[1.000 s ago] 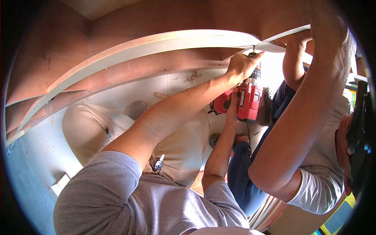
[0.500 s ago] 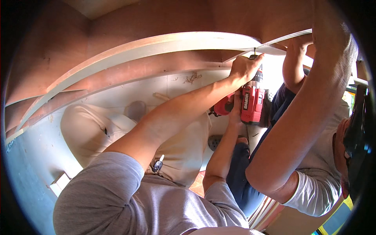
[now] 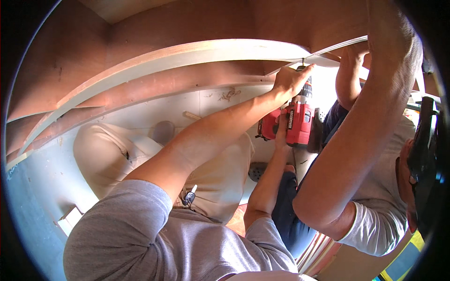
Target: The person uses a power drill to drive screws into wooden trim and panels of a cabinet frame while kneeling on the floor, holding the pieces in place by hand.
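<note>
A red-and-black cordless drill (image 3: 300, 122) points upward, its bit end close to the underside of a pale curved wooden strip (image 3: 206, 50). My right hand (image 3: 281, 130) is closed round the drill's grip from below; the drill body hides some of its fingers. At the drill's front, my left hand (image 3: 291, 80) is closed about the chuck, with a finger reaching across beside the bit. Whether the bit sits in a screw is too small to tell. Another person's raised forearm (image 3: 358, 126) and second arm (image 3: 348, 77) are just right of the drill.
Reddish-brown wood panels (image 3: 187, 21) enclose the space above. A co-worker in a grey shirt (image 3: 375, 225) crouches close on my right. Below lies a pale floor (image 3: 206, 105) with a small wooden stick (image 3: 191, 115) and shavings (image 3: 229, 95). A white block (image 3: 70, 220) is at the left.
The drill has turned very slightly in my grip while its tip stays by the strip. Both hands keep their hold, and the co-worker's arms look nearly still.
</note>
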Motion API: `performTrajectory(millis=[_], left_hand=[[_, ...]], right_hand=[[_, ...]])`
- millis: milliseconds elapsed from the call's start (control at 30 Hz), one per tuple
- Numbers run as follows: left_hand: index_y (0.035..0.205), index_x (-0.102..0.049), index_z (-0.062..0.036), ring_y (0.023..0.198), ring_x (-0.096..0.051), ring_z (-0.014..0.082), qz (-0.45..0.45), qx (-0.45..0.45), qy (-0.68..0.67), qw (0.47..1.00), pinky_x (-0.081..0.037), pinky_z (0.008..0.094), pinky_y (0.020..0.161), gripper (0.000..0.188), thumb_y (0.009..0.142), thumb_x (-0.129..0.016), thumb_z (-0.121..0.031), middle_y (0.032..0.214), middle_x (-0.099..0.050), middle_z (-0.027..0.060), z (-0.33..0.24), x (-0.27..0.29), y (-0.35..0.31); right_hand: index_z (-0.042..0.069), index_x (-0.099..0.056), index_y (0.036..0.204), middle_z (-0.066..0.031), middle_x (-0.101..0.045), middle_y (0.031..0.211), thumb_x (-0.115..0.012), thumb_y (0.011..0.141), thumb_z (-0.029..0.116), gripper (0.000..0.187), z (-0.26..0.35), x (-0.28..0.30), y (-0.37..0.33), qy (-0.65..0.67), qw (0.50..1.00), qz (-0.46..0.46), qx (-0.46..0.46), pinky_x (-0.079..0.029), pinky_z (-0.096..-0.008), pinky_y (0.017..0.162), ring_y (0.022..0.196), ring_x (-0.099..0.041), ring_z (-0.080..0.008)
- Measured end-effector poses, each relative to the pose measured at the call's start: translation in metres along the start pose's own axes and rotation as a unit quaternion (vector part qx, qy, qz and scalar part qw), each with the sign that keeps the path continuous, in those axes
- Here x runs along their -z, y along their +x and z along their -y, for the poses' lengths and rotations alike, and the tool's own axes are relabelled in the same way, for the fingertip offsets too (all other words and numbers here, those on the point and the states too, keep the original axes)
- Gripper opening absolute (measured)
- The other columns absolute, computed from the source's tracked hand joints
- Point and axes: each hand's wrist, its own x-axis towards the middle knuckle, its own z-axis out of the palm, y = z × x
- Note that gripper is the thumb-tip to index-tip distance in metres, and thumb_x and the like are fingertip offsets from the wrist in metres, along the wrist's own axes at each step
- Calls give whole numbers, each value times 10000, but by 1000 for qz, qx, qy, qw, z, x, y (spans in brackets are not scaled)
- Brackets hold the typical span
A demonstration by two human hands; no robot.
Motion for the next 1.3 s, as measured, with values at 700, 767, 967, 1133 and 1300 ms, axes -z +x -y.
performTrajectory(millis=[700, 767, 967, 1133, 1300], left_hand=[[630, -586, 28, 583, -591, 323, 99, -122, 650, 743, -460, 438, 589, 359, 820, -550, -275, 635, -574, 235, -63, 105, -158], [683, -617, 18, 585, -558, 287, 159, -62, 762, 625, -449, 423, 606, 319, 827, -533, -254, 688, -598, 218, -92, 133, -174], [900, -632, -15, 564, -497, 137, 14, 52, 599, 799, -421, 313, 535, 224, 805, -456, -117, 648, -544, 67, -223, 74, -233], [978, -608, 9, 781, -595, 255, -164, -246, 647, 703, -462, 345, 726, 302, 918, -373, -170, 876, -629, 158, -231, 97, -205], [1033, -579, 11, 863, -600, 320, -111, -320, 647, 684, -454, 378, 778, 313, 931, -365, -193, 966, -620, 199, -206, 23, -196]], right_hand=[[9, -563, 1059, -125, -613, 945, -635, 794, 127, 299, 29, 74, -100, 46, 994, 74, 67, -482, -327, 766, 870, -611, -219], [9, -570, 1081, -138, -613, 953, -625, 775, 69, 317, 58, 90, -95, 63, 984, 100, 135, -478, -308, 776, 866, -608, -210], [37, -490, 1246, -106, -596, 1139, -677, 748, 136, 541, 141, 149, -67, 279, 920, 227, 155, -444, -302, 896, 1031, -576, -180], [95, -554, 1187, -164, -625, 1057, -648, 756, 200, 453, 174, 151, -96, 186, 955, 210, 96, -454, -312, 857, 984, -614, -236], [84, -581, 1110, -144, -640, 999, -683, 734, 215, 411, 131, 124, -120, 295, 924, 242, 8, -470, -327, 810, 909, -627, -265]])
